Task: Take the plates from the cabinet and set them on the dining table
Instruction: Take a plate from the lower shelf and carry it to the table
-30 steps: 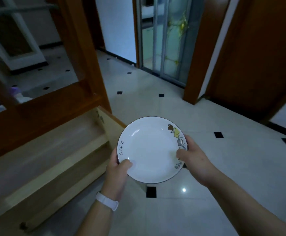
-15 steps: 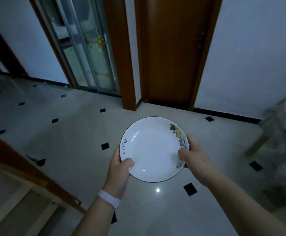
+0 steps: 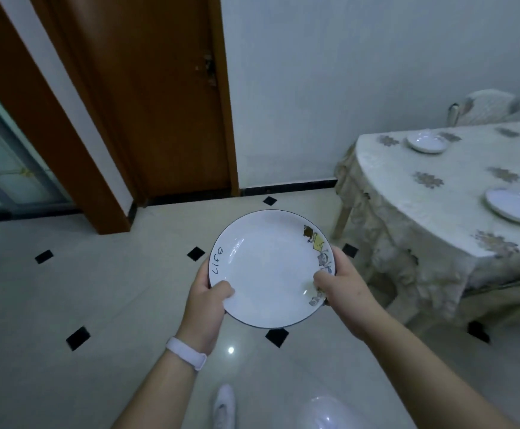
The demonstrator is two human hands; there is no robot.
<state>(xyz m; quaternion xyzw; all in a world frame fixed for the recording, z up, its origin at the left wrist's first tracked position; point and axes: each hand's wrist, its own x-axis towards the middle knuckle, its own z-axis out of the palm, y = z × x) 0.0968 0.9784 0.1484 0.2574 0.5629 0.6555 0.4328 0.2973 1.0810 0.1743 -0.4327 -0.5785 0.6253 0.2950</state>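
Head view. Left hand (image 3: 204, 305) clamped on the left rim of a white plate (image 3: 268, 270), thumb lying over the inner edge, other fingers hidden beneath. Right hand (image 3: 344, 291) gripping the right rim likewise, thumb on top beside the cartoon print. Plate held face up and roughly level in front of the body, above a pale tiled floor (image 3: 97, 289) dotted with small black squares; dark line round the rim, the word "life" written near the left edge. White band (image 3: 186, 352) on the left wrist. Tip of a white shoe (image 3: 224, 404) at the bottom edge.

To the right, well apart from the held plate, a dining table (image 3: 392, 193) draped in a pale flowered cloth reaching far down its sides. On it two more white plates: near plate (image 3: 516, 205) by the right border, far plate (image 3: 426, 141) toward the back. Behind the table, a chair back (image 3: 485, 106) in a similar cover. Brown wooden door (image 3: 159, 97) shut in the wall ahead.
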